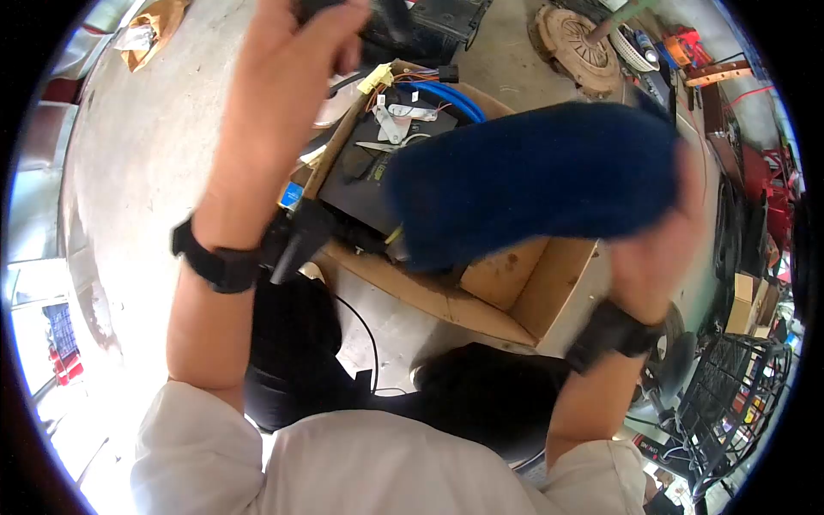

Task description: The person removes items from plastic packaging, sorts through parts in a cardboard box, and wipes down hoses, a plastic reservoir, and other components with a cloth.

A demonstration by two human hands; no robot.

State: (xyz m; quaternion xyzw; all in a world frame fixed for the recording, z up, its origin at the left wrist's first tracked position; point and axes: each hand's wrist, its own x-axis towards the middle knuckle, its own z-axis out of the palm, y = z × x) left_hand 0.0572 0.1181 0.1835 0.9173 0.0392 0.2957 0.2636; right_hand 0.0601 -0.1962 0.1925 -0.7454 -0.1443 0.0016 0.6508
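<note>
My right hand (661, 249), blurred by motion, grips the right end of a dark blue cloth (541, 180). The cloth stretches leftward over a cardboard box (412, 287) and hides part of its inside. My left hand (296, 77) is raised at the top left, its fingers curled by a black object that the frame's upper edge cuts off; what that is I cannot make out. Below the hands, the box holds a flat black case (356, 193), small grey metal pieces (395, 124), a coiled blue hose (455, 96) and wires with a yellow tag (375, 79).
Beyond the box a black crate (438, 30) stands on the concrete floor. A round, rusty metal disc (577, 47) lies at the upper right, beside a white basket (633, 47). A black wire basket (730, 403) is at lower right. A thin black cable (365, 330) runs between my legs.
</note>
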